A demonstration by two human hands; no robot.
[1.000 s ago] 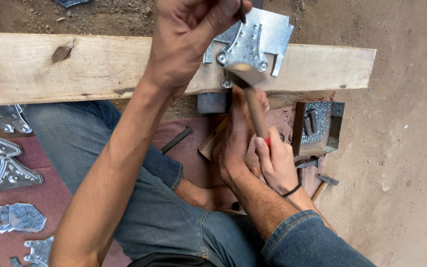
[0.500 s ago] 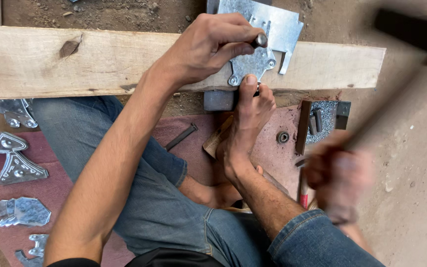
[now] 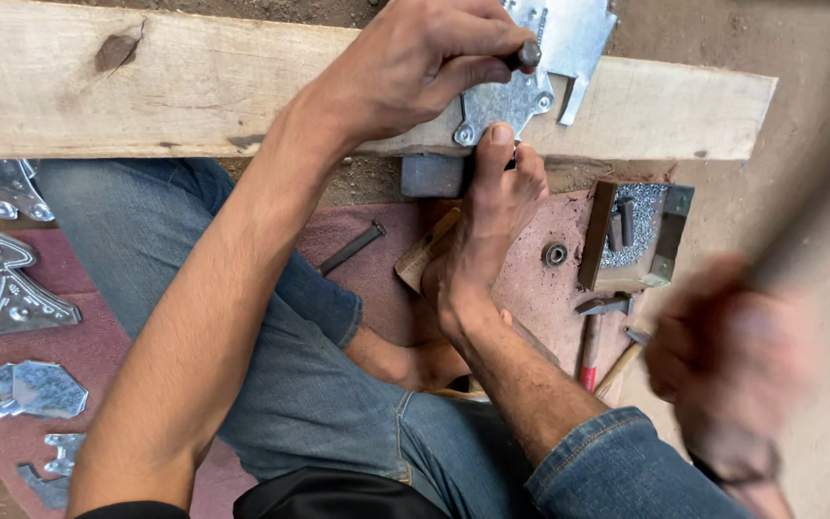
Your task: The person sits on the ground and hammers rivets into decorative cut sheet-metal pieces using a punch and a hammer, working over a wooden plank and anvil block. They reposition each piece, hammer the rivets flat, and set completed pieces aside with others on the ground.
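- we've got a dark steel punch (image 3: 527, 54) pinched upright near its top, tip down on the metal
- the galvanized sheet-metal piece (image 3: 540, 58) is shiny, with cut-out shapes and holes, lying flat on the wooden plank (image 3: 194, 91), partly overhanging its near edge

Reddish mat (image 3: 98, 351) on the dirt ground. On its left side: ornate flat metal cutout (image 3: 7, 284), with a pile of bent metal scraps (image 3: 31, 389) below it. Dark bolt (image 3: 353, 247) lies near mat centre. Small washer (image 3: 555, 254) rests beside a metal tray (image 3: 665, 240) holding grey filings. Red-handled tool (image 3: 590, 351) lies below the tray.
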